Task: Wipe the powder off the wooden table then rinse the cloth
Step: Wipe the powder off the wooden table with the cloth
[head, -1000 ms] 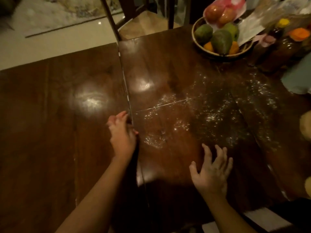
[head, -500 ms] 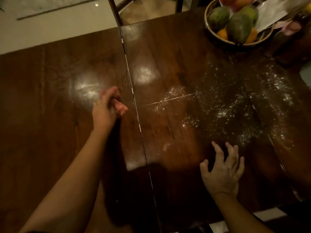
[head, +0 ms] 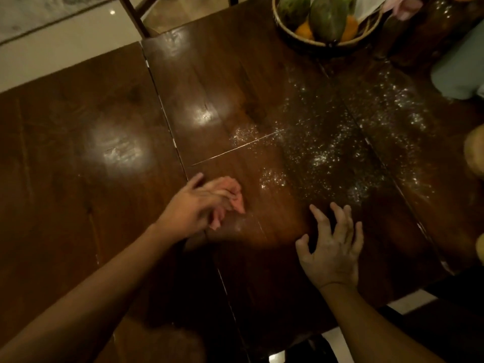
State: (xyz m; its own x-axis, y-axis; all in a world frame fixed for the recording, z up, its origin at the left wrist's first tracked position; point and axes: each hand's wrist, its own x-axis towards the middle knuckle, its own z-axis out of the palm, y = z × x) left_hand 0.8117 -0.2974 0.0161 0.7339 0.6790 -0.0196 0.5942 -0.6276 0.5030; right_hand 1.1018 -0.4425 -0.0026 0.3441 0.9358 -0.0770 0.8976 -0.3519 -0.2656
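Observation:
White powder point(head: 337, 150) lies scattered over the middle and right of the dark wooden table point(head: 78, 158). My left hand point(head: 193, 205) presses a small pink cloth point(head: 230, 195) onto the table just left of the powder's near edge, fingers curled over it. My right hand point(head: 331, 247) hovers or rests with spread, slightly bent fingers at the near side of the powder and holds nothing.
A woven basket point(head: 327, 43) with green and orange fruit stands at the far edge. Dark bottles point(head: 429, 24) and a pale blue object point(head: 458, 72) crowd the far right. Round pale items point(head: 475, 153) sit at the right edge. A chair point(head: 136, 19) stands beyond the table.
My left hand has swept the pink cloth from the left panel rightward and nearer, toward the powder. My right hand has barely moved.

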